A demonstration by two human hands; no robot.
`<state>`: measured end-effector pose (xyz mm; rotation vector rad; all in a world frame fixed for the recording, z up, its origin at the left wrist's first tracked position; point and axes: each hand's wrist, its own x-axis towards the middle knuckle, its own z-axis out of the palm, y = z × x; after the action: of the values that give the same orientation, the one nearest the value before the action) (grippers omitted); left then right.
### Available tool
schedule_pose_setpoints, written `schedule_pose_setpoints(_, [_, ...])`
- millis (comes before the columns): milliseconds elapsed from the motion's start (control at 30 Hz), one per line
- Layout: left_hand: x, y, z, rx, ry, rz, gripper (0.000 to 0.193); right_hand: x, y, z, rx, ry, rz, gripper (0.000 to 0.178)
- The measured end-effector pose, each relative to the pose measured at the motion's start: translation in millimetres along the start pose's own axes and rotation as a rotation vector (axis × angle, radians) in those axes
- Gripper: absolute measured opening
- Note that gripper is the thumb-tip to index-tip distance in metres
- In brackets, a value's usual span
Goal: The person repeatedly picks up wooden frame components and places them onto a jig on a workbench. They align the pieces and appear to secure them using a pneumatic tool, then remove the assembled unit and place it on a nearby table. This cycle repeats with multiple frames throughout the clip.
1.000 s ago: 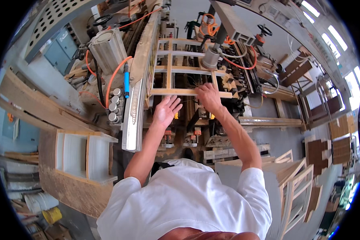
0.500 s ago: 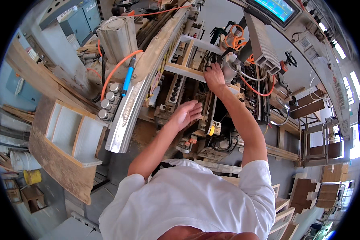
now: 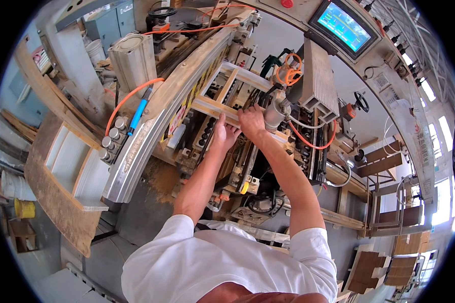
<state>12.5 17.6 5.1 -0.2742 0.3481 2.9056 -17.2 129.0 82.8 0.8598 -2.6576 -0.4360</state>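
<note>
A wooden frame with pale rails and a crosspiece lies in the machine in front of me. My right hand has its fingers curled over the near rail, close beside a metal cylinder. Just left of it, my left hand is at the same rail, thumb raised against it and fingers apart below. The fingertips of both hands are partly hidden. Rows of black drill-like holders sit under and in front of the frame.
A similar pale frame rests on a brown board at the left. A metal beam carries a blue pen-shaped tool and an orange hose. A lit screen hangs at upper right, above a ribbed metal column.
My left hand has moved up and forward to the frame's near rail. My right hand has shifted slightly left and nearer along the frame. The view has turned, showing more of the screen.
</note>
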Motion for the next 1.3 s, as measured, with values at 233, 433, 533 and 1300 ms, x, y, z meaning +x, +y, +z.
schedule_pose_setpoints(233, [-85,-6,-27,0.051,0.183,0.016,0.025,-1,0,0,0.072,-0.049,0.001,0.016])
schedule_pose_setpoints(433, [-175,-16,-52,0.020,0.119,-0.068,0.024,1,-3,-2,-0.036,-0.061,-0.015,0.018])
schedule_pose_setpoints(533, [-238,-6,-62,0.014,0.071,-0.119,0.026,2,-4,-1,-0.029,-0.091,-0.016,0.018])
schedule_pose_setpoints(1300, [-466,93,-170,0.142,0.225,-0.302,0.028,9,-22,-4,-0.056,-0.253,0.227,0.018])
